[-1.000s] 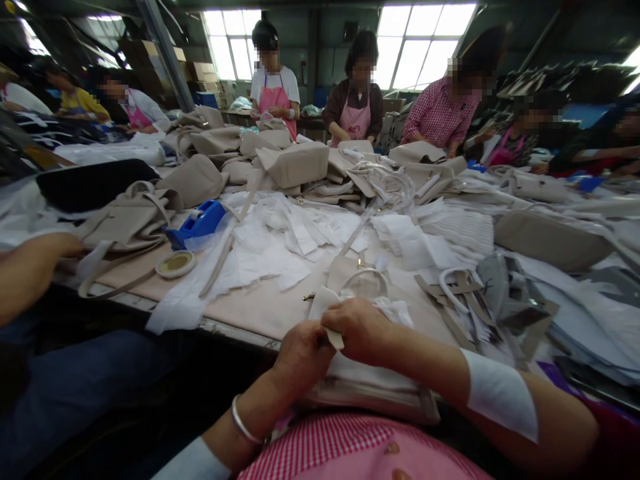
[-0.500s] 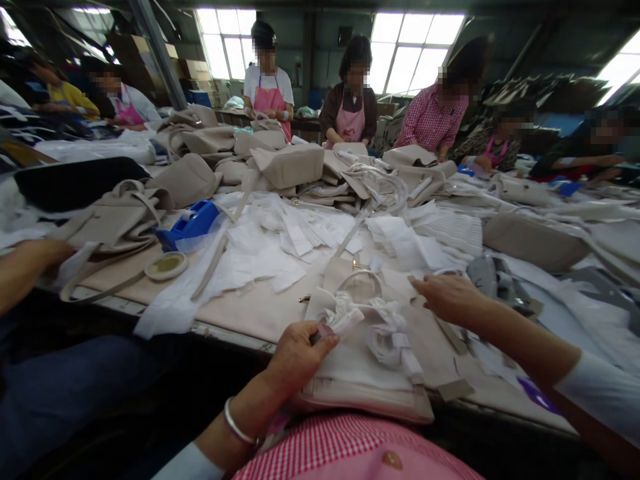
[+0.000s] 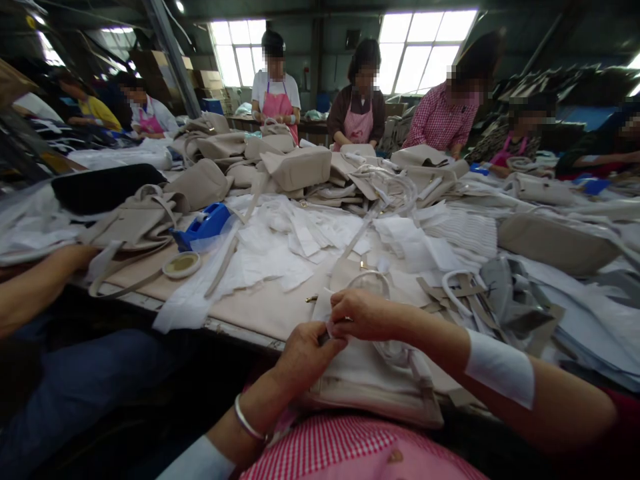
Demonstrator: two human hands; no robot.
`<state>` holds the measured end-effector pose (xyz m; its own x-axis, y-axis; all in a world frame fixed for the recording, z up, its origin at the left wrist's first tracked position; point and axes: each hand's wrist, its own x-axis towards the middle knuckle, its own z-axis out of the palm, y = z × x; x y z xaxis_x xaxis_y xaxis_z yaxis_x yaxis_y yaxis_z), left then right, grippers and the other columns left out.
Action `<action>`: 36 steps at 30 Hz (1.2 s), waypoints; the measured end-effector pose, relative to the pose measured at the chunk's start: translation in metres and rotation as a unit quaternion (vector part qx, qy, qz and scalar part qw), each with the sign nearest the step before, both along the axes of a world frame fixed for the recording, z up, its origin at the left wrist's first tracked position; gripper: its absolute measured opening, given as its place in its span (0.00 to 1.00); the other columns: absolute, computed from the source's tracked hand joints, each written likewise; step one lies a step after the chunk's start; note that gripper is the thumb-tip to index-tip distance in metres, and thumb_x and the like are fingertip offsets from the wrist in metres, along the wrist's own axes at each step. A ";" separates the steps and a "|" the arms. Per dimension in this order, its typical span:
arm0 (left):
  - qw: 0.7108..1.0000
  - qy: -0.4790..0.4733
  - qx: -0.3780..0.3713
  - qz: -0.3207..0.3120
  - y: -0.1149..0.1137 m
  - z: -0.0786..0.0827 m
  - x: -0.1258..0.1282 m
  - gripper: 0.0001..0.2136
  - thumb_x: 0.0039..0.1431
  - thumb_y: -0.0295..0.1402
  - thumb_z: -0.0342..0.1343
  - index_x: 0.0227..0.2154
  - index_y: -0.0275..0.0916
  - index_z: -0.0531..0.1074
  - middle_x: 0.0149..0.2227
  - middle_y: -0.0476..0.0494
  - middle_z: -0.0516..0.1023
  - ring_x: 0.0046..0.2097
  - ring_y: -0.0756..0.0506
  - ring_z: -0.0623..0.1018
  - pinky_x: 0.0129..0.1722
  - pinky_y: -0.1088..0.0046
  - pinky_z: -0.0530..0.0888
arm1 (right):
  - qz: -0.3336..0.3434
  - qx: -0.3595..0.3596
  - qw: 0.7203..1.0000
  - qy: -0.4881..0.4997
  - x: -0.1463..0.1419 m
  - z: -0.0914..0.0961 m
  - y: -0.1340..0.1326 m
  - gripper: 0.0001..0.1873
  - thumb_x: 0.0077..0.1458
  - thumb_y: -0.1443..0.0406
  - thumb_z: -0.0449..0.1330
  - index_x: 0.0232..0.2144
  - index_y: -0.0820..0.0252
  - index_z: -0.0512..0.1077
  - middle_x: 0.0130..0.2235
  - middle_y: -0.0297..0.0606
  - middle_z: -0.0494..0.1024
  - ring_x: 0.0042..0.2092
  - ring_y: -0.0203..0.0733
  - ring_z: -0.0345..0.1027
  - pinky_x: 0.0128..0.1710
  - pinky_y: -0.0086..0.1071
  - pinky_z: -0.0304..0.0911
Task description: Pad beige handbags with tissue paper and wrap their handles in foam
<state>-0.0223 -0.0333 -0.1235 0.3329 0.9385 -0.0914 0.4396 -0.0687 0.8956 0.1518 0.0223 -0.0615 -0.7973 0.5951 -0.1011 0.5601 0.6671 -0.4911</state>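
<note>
Workshop: long work table, with several people in aprons at its far side; tall windows behind them; beige bag pile (image 3: pixel 295 167) across the middle.
Beige bag, position: at the near table edge, in front of the pink apron (image 3: pixel 345 453), under both hands.
Beige bag, direction: long near edge runs left to right, sloping slightly down to the right; handle (image 3: pixel 373 275) lies on the far side, toward the pile (point for the bag itself: beige bag (image 3: pixel 380 398)).
Left hand (image 3: pixel 307 350): thumb and fingertips close together, nipping a small pale piece (image 3: pixel 331 329).
Right hand (image 3: pixel 363 317): fingers curled and drawn in against the left fingertips; overlap hides whether they also grip the piece, so cannot tell.
Edges and room: table edge (image 3: pixel 240 331) runs diagonally at left; beige tabletop (image 3: pixel 250 308) shows between bag and white sheets (image 3: pixel 273 247); loose beige strips (image 3: pixel 483 307) crowd the right side.
Materials: bag smooth, leather-like; sheets thin and crumpled; tape dispenser (image 3: pixel 203 227) blue and angular; tape roll (image 3: pixel 181 265) round and flat, just beside it.
</note>
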 end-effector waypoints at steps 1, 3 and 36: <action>1.000 0.000 -0.004 -0.005 0.000 -0.001 0.000 0.12 0.56 0.41 0.57 0.28 0.36 0.76 0.25 0.52 0.73 0.28 0.51 0.68 0.29 0.76 0.63 | -0.005 -0.002 1.000 0.006 0.001 -0.003 0.000 0.07 0.55 0.71 0.62 0.26 0.64 0.78 0.29 0.34 0.70 0.30 0.32 0.62 0.32 0.27 0.56; 1.000 0.009 -0.007 -0.011 0.002 -0.002 -0.001 0.13 0.56 0.41 0.57 0.26 0.36 0.76 0.24 0.53 0.71 0.27 0.51 0.66 0.27 0.76 0.61 | -0.011 0.008 1.000 0.019 0.001 -0.009 0.000 0.08 0.54 0.71 0.63 0.23 0.65 0.77 0.27 0.33 0.68 0.30 0.32 0.62 0.31 0.27 0.55; 0.997 0.002 -0.065 -0.049 0.006 -0.008 -0.003 0.17 0.56 0.45 0.55 0.24 0.35 0.74 0.19 0.55 0.59 0.23 0.53 0.58 0.22 0.75 0.55 | 0.065 0.203 0.976 -0.052 -0.002 -0.027 -0.018 0.04 0.52 0.71 0.60 0.26 0.62 0.73 0.30 0.39 0.71 0.35 0.43 0.58 0.36 0.38 0.50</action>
<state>-0.0258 -0.0274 -0.1311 0.4225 0.8816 -0.2105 0.4395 0.0038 0.8982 0.1496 0.0042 -0.0886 -0.8671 0.4967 0.0382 0.4898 0.8641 -0.1160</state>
